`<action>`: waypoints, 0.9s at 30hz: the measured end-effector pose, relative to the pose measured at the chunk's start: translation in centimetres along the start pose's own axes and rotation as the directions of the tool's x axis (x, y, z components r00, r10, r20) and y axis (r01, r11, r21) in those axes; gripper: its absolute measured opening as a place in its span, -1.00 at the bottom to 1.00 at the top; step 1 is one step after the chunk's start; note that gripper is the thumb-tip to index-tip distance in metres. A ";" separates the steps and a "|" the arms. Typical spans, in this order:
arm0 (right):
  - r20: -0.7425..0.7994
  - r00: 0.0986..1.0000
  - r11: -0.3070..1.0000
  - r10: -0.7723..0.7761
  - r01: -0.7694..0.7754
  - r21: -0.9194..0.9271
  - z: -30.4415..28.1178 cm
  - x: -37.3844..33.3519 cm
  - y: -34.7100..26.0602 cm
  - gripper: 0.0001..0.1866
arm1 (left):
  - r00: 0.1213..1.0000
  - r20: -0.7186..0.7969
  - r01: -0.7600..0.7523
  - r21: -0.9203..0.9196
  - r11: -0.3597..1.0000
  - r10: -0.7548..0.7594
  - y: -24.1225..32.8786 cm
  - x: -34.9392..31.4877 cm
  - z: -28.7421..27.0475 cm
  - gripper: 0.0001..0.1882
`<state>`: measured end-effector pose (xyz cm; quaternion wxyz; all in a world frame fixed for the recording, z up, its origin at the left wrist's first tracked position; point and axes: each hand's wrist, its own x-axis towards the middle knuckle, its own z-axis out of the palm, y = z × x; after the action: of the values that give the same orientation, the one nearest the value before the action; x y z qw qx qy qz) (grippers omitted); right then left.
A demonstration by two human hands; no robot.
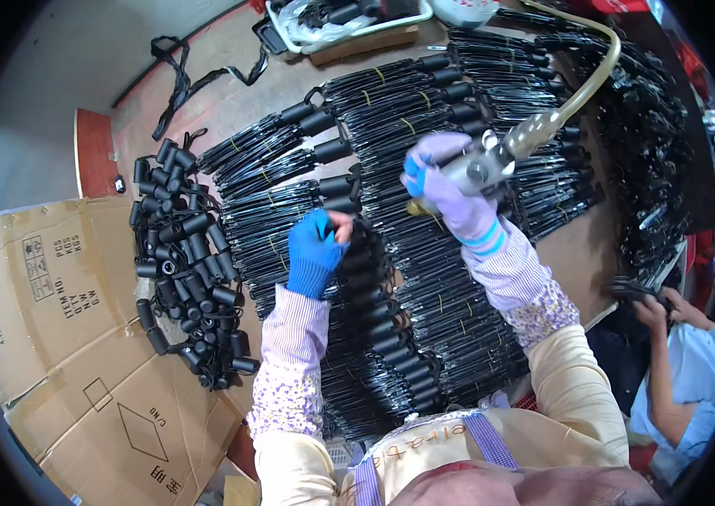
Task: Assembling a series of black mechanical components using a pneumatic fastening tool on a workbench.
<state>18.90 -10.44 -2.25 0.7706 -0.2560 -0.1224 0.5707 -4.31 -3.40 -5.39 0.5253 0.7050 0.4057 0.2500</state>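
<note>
My left hand (319, 244), in a blue glove with bare fingertips, is closed with its fingers bent in. What they pinch, if anything, is hidden. It hovers over rows of slim black bundles (459, 291) with cylindrical handles, which look like folded umbrella frames. My right hand (450, 181), in a lilac glove with blue at the fingers, grips a silvery air-powered hand tool (477, 171). From the tool's back end a yellowish hose (598, 80) curves up and away. The tool's front end points left and down over the bundles, a little right of my left hand.
Loose black handles (185, 253) with loops lie heaped at the left, beside a large cardboard box (62, 312). A white-rimmed basket (290, 38) stands at the back, near a black strap (180, 88). Another person's hand (651, 310) holds dark rods at the right.
</note>
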 end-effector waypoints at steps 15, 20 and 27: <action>0.128 0.926 0.212 -0.356 0.213 -0.954 0.4 -21.3 -4.9 -0.63 | 0.810 0.395 0.546 -0.236 0.804 -0.434 -2.7 -10.8 0.0 -0.88; -0.093 0.900 0.521 -0.427 0.160 -0.839 2.4 -23.0 -3.7 -0.66 | 0.783 0.546 0.496 -0.255 0.830 -0.300 0.2 -10.8 4.9 -0.87; -0.143 0.834 0.499 -0.533 0.174 -0.849 2.6 -24.8 -2.3 -0.67 | 0.721 0.683 0.336 -0.205 0.920 -0.111 4.7 -12.1 8.8 -0.89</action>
<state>11.56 -33.66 3.73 0.6770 -0.6530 -0.2640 0.2134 -2.61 -18.74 -2.86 0.7658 0.5994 0.2320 -0.0197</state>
